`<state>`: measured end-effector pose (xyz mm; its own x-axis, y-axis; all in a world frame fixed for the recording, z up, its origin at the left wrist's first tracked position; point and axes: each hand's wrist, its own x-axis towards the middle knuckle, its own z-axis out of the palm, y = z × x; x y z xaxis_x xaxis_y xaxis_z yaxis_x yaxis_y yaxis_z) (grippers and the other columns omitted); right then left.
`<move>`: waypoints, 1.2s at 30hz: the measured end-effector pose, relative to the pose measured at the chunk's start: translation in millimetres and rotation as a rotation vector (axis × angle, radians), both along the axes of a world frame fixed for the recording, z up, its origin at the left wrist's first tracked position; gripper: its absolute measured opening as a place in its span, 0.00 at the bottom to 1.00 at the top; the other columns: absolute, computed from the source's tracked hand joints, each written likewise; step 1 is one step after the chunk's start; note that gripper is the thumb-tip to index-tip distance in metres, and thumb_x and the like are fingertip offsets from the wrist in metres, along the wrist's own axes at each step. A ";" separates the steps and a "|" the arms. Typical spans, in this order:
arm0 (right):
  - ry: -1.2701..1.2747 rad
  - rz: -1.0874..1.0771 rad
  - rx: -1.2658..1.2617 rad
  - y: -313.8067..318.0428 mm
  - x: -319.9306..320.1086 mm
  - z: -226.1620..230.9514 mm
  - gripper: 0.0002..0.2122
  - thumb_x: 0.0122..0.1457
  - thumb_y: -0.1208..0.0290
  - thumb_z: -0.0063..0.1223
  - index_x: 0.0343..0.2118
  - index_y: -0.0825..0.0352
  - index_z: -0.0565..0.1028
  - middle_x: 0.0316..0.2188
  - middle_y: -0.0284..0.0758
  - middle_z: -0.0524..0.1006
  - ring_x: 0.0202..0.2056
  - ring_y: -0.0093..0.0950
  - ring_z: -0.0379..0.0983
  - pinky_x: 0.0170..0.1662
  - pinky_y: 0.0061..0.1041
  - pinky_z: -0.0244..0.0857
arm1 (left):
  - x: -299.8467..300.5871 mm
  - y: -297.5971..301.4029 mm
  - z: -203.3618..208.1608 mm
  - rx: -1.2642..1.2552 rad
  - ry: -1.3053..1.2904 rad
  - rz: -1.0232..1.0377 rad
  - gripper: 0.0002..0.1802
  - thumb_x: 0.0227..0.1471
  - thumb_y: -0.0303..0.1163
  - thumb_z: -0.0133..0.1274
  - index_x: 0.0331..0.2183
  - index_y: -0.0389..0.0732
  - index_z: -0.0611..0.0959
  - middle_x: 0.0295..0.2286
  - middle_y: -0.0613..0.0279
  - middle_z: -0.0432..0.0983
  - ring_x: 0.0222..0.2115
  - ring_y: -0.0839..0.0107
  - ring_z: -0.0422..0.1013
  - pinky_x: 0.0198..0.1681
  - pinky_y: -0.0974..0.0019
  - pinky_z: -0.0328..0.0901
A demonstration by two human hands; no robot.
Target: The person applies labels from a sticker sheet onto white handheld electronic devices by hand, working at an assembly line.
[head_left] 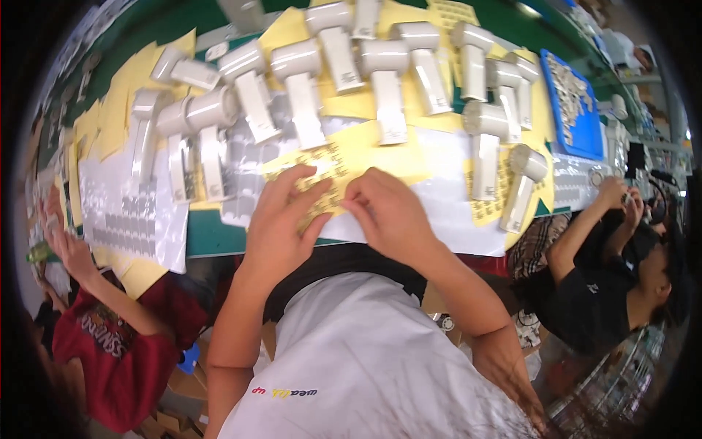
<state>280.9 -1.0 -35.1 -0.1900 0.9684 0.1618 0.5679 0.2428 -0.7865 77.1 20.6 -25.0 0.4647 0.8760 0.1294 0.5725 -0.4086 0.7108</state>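
Observation:
A yellow sticker sheet (pixel 380 150) with rows of small dark labels lies in front of me on the table. My left hand (pixel 284 212) rests on its near left part, thumb and fingers apart, holding nothing. Over the sheet's near edge, my right hand (pixel 384 212) has thumb and forefinger pinched together. Whatever is between those fingertips is too small to make out. Just beyond my hands lie several pale grey, hair-dryer-shaped devices (pixel 385 95), each with a round barrel head and a flat white handle pointing toward me.
White sheets with grey labels (pixel 135 212) lie at the left, over the green table (pixel 212 238). A blue tray (pixel 578 139) of small pale parts stands at the far right. One co-worker (pixel 121 344) sits at my left, another (pixel 599 285) at my right.

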 end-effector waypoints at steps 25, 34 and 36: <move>-0.065 0.070 -0.074 13.6 -1.1 4.4 0.05 0.59 0.75 0.59 0.33 0.68 0.74 0.28 0.38 0.73 0.28 0.35 0.72 0.32 0.31 0.67 | -8.7 5.9 -0.9 -0.053 -0.098 0.023 0.26 0.42 0.29 0.69 0.47 0.45 0.85 0.48 0.62 0.73 0.35 0.64 0.72 0.41 0.63 0.70; -0.168 0.048 -0.033 12.0 -5.4 7.6 0.04 0.57 0.78 0.59 0.33 0.67 0.74 0.28 0.38 0.73 0.30 0.37 0.71 0.33 0.32 0.66 | -13.7 9.6 -7.1 -0.088 -0.083 -0.010 0.26 0.43 0.30 0.69 0.48 0.45 0.85 0.49 0.59 0.73 0.41 0.58 0.72 0.45 0.61 0.69; -0.121 0.094 -0.124 6.3 3.3 19.9 0.04 0.58 0.79 0.59 0.33 0.68 0.74 0.28 0.38 0.72 0.29 0.35 0.72 0.34 0.30 0.67 | -7.7 11.6 -8.1 -0.011 -0.110 -0.024 0.26 0.41 0.29 0.69 0.47 0.43 0.84 0.48 0.61 0.73 0.35 0.61 0.73 0.42 0.61 0.70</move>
<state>284.2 5.2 -15.1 -0.2917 0.9564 0.0132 0.6396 0.2053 -0.7408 69.4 32.2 -33.1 0.4687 0.8666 0.1712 0.4812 -0.4129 0.7733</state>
